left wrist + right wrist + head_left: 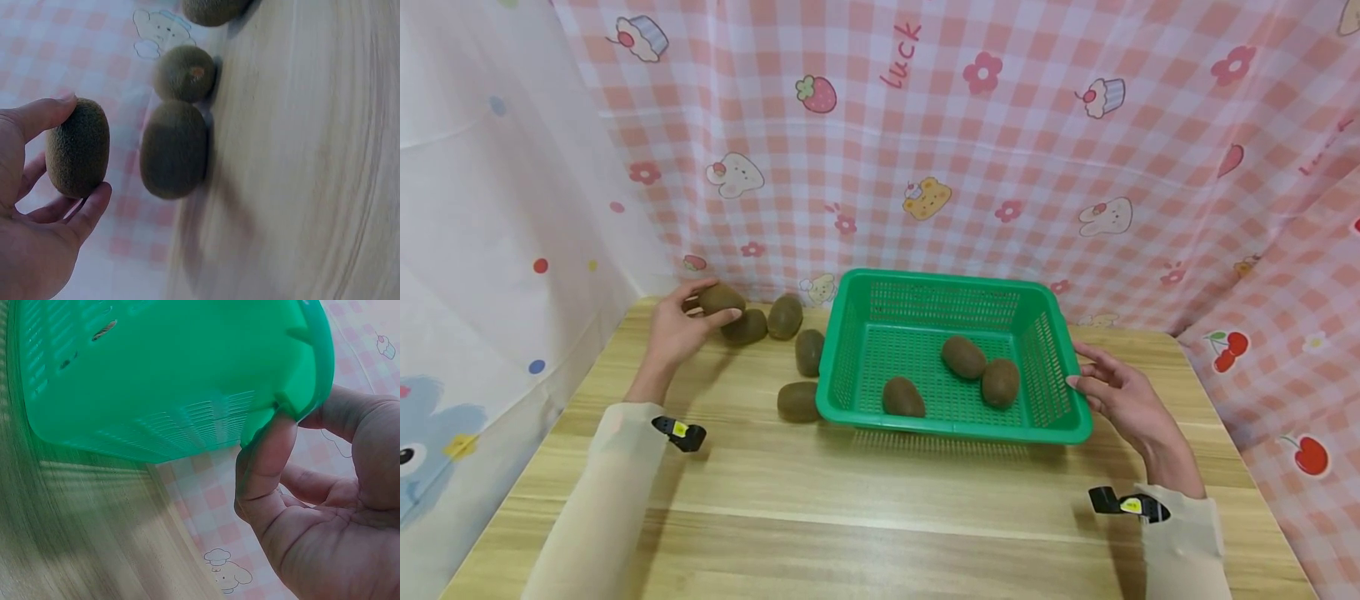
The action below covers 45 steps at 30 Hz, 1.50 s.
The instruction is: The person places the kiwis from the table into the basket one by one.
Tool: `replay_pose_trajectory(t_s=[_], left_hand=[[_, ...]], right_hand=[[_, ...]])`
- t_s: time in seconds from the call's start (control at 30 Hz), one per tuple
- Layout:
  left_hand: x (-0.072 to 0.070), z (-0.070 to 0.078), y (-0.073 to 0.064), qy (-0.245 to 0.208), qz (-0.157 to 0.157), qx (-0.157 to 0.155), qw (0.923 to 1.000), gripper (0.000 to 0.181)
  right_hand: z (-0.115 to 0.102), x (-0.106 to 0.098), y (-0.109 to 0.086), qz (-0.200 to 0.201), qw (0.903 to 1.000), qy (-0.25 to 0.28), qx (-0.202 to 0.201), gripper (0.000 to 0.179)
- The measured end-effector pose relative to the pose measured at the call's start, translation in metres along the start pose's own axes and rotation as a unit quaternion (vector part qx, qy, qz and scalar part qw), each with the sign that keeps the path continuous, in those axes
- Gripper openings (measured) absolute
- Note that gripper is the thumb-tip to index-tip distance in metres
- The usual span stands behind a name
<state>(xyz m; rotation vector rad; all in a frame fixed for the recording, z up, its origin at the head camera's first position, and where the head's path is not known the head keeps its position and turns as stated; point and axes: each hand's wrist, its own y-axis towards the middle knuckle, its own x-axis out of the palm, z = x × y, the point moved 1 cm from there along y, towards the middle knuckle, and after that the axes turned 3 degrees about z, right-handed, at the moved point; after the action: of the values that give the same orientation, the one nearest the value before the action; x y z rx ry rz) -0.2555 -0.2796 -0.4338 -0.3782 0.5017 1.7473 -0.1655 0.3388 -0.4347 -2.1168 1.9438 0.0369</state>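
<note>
At the back left of the table, my left hand (682, 327) pinches a brown kiwi (79, 149) between thumb and fingers, held up off the wood. Just beside it lies another kiwi (174, 150), with one more kiwi (786, 317) close to its right. My right hand (1123, 398) grips the right rim of a green plastic basket (955, 429); in the right wrist view its thumb and fingers (269, 456) clasp the edge. Inside the basket are three kiwis, one of them a kiwi (903, 397) near the front wall.
Two kiwis lie by the basket's left side, an upper kiwi (809, 352) and a lower kiwi (797, 402). A pink checked curtain (925, 142) hangs behind the wooden table (880, 517), and a white cloth (512, 208) hangs at the left.
</note>
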Motion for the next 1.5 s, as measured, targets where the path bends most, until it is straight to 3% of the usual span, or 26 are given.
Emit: replay_pose_trajectory(t_s=[0.27,0.5,0.93,1.27,1.5], left_hand=[[0.009,0.015,-0.001,-0.018,-0.009,0.018,0.9996,0.068],[0.018,0.024,-0.001,-0.046,-0.014,0.043,0.9979,0.064],[0.032,0.048,-0.007,-0.066,-0.032,0.091,0.9932,0.063],[0.041,0.065,-0.01,-0.072,-0.059,0.092,0.9914,0.062],[0.048,0.076,-0.013,-0.08,-0.064,0.114,0.9882,0.06]], right_hand=[[0.0,-0.001,0.001,0.002,1.0,-0.006,0.004,0.077],[0.001,-0.002,0.001,0.007,0.9989,-0.047,0.003,0.074],[0.002,-0.003,0.002,0.008,0.9989,-0.046,0.008,0.075],[0.002,-0.003,0.002,0.009,0.9984,-0.055,0.009,0.074],[0.002,-0.002,0.001,0.007,0.9984,-0.056,0.009,0.074]])
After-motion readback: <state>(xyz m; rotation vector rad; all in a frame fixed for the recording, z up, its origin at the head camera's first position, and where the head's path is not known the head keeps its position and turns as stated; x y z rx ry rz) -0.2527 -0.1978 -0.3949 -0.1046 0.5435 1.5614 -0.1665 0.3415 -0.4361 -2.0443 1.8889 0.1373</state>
